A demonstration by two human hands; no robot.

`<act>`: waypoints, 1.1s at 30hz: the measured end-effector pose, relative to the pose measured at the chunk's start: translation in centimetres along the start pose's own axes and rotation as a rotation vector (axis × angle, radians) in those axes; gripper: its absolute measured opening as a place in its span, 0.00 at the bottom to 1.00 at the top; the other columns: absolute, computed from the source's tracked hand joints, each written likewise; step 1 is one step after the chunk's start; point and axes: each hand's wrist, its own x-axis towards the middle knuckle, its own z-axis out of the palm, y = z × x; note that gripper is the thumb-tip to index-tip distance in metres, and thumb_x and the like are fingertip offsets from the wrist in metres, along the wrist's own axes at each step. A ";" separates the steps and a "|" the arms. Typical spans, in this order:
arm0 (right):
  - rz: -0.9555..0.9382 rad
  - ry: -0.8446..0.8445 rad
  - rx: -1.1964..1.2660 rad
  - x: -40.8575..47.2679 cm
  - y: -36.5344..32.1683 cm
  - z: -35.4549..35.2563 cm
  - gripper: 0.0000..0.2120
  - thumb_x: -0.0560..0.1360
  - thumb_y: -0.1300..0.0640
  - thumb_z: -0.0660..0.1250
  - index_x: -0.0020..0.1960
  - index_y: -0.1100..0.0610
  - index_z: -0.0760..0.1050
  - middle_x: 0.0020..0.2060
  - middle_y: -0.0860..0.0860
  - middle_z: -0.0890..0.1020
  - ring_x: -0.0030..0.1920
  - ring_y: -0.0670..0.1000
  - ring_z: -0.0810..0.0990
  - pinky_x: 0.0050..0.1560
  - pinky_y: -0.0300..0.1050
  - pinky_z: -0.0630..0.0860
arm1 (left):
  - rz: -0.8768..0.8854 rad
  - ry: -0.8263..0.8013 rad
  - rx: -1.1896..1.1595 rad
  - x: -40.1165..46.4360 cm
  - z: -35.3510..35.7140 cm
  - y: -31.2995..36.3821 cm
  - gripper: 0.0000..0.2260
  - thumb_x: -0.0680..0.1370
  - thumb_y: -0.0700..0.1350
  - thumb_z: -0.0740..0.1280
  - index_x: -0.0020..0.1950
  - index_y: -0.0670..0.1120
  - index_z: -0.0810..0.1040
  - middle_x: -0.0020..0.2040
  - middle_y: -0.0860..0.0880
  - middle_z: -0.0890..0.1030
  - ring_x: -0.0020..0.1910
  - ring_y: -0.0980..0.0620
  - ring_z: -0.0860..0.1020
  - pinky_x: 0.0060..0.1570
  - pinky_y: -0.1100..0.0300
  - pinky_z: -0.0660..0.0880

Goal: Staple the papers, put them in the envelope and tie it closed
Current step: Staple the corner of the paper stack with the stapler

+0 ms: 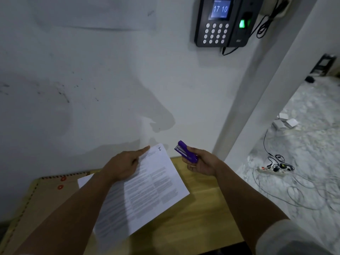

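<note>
While the left hand [122,165] holds the papers [147,190] up above the wooden table [198,208], its fingers curled round their upper left edge and the forefinger laid straight along the top toward the far corner, we see the right hand [201,163] just to the right of the papers, wrapped round a purple stapler [184,151]. The stapler's mouth points up and to the left, toward the top corner of the papers, near it but not touching. The top sheet is printed in columns of text, with a small handwritten mark at its top right corner. To the left of the papers, a brown envelope [51,196] lies flat on the table, two red discs on its flap; a white sheet [85,180] shows on it, partly hidden by the left forearm. Behind the papers rises a scuffed white wall [92,70], where both hands cast shadows. High above and to the right of the papers hangs a black keypad clock [226,21] reading 17 10. Well to the right of the papers, a power strip [272,171] and loose cables [303,190] lie on the pale floor [303,144].
</note>
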 end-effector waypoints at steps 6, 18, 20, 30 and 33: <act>0.085 -0.155 -0.027 -0.5 -1.4 0.7 0.22 0.74 0.51 0.71 0.63 0.63 0.74 0.46 0.57 0.79 0.36 0.51 0.76 0.38 0.45 0.72 | -0.011 -0.023 -0.064 0.1 -0.8 0.2 0.27 0.85 0.42 0.58 0.79 0.67 0.60 0.32 0.56 0.75 0.31 0.59 0.73 0.43 0.58 0.74; -0.135 -0.054 -0.553 -1.8 -3.0 1.8 0.20 0.72 0.47 0.77 0.60 0.55 0.83 0.52 0.52 0.82 0.42 0.49 0.77 0.37 0.44 0.69 | 0.062 -0.061 -0.068 -0.4 -1.5 4.3 0.26 0.86 0.41 0.56 0.80 0.63 0.60 0.28 0.61 0.76 0.30 0.65 0.74 0.34 0.67 0.65; -0.123 -0.080 -0.571 -2.0 -3.1 1.6 0.24 0.69 0.46 0.79 0.61 0.55 0.82 0.54 0.54 0.82 0.42 0.49 0.78 0.38 0.44 0.70 | 0.081 -0.067 -0.049 -0.3 -1.1 4.7 0.26 0.86 0.41 0.56 0.80 0.63 0.60 0.28 0.57 0.72 0.30 0.64 0.74 0.34 0.67 0.65; -0.102 -0.101 -0.599 -3.6 -3.5 0.6 0.25 0.69 0.49 0.79 0.64 0.54 0.82 0.55 0.54 0.81 0.47 0.51 0.78 0.41 0.46 0.72 | 0.099 -0.060 0.050 -0.2 -0.5 5.9 0.28 0.85 0.41 0.56 0.80 0.66 0.56 0.37 0.58 0.77 0.31 0.59 0.70 0.35 0.68 0.65; -0.104 -0.085 -0.610 -3.9 -3.5 0.2 0.22 0.70 0.51 0.79 0.63 0.53 0.82 0.53 0.53 0.82 0.47 0.51 0.78 0.40 0.45 0.72 | 0.074 -0.040 0.038 -0.3 -0.8 5.9 0.28 0.85 0.41 0.55 0.79 0.66 0.55 0.38 0.60 0.77 0.31 0.61 0.70 0.36 0.66 0.66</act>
